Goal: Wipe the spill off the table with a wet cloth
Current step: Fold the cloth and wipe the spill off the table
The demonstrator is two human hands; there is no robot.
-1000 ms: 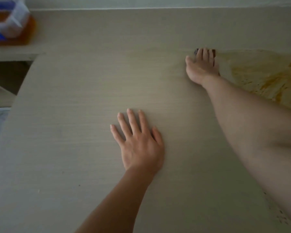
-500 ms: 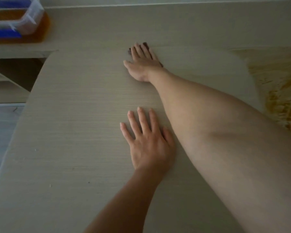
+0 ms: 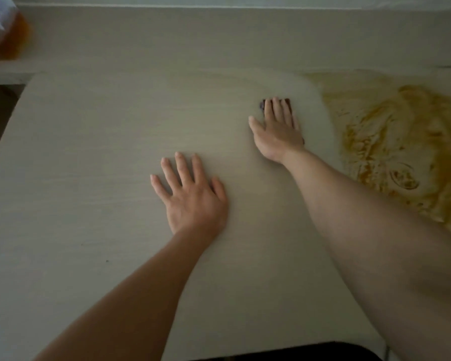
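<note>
A yellow-orange spill [image 3: 391, 142] smears the right part of the pale wood-grain table [image 3: 89, 178]. My right hand [image 3: 276, 131] lies flat with straight fingers on a small dark cloth [image 3: 262, 104], just left of the spill's edge; only the cloth's dark edges peek out past the fingertips and beside the wrist. A wiped, slightly damp arc runs across the table behind that hand. My left hand [image 3: 190, 196] rests palm down in the middle of the table, fingers spread, holding nothing.
A clear plastic container [image 3: 0, 29] on something orange sits at the far left on a ledge behind the table. A wall runs along the back. The table's left edge drops to a lower shelf and floor. Something dark lies at the near edge.
My right hand has swept the cloth from the far edge left of centre back toward the right and nearer, stopping just left of the spill. My left hand has stayed flat in place.
</note>
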